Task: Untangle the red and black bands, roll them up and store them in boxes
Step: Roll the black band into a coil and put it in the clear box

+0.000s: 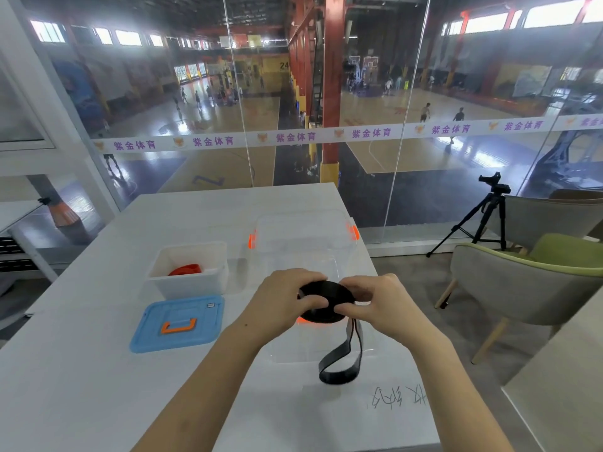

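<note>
Above the white table (81, 370), just in front of you, both your hands hold the black band (328, 293), most of it wound into a flat coil. Your left hand (284, 301) curls round the coil's left side, thumb pressed across its face. Your right hand (378, 301) pinches the right edge between thumb and fingers. A loose loop of the band hangs from the coil down to the tabletop near you. The coil sits over the near part of the clear box (326, 249) with orange latches. To the left, the red band (185, 269) lies inside the white box (186, 285), and the blue lid (153, 327) rests flat on the table just in front of that box.
</note>
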A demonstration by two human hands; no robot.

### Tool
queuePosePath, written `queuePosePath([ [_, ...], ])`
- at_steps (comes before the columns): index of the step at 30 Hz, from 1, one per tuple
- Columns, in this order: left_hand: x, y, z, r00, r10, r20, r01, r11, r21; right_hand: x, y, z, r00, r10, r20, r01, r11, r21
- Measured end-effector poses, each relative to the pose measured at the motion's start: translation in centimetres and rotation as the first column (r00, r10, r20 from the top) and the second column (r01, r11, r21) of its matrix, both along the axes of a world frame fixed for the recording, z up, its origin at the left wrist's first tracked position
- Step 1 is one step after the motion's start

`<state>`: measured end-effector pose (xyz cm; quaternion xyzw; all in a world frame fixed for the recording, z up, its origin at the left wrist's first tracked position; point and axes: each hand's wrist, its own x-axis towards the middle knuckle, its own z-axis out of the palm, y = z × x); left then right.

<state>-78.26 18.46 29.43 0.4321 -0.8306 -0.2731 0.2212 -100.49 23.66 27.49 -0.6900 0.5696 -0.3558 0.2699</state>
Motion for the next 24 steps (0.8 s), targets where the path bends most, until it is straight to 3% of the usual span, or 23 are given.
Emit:
queuePosePath([
  [3,-0.2,0.3,0.3,0.998,-0.053,0.035,0.057,0.992,-0.114,0.1,0.2,0.1,0.992,0.005,0.123,-0.004,1.0,-0.003],
  [5,-0.2,0.4,-0.3,0.996,-0.028,-0.079,0.02,0.994,-0.103,0.1,0.4,0.2,0.973,0.006,0.232,-0.009,1.0,0.009],
  [9,0.0,0.7,-0.9,0.888,0.109,-0.446,-0.047,0.988,0.147,-0.4,0.4,0.1,0.925,-0.034,0.379,0.033,0.999,0.011],
  [13,0.2,0.8,-0.5,0.818,0.112,-0.565,0.068,0.956,0.287,-0.4,0.5,-0.3,0.899,-0.061,0.434,0.077,0.997,-0.018],
  [17,1.5,0.4,-0.7,0.913,0.08,-0.4,0.037,0.96,0.278,-0.4,0.9,-0.4,0.929,-0.059,0.367,0.064,0.998,-0.002],
  [21,1.6,0.3,-0.4,0.984,0.033,-0.176,0.002,0.981,0.195,0.0,0.9,0.1,0.994,-0.004,0.107,0.003,1.0,0.005],
  [24,0.8,0.7,-0.3,0.999,-0.039,0.01,0.039,0.999,0.009,0.6,0.7,0.1,0.999,0.041,0.018,-0.04,0.998,-0.053],
])
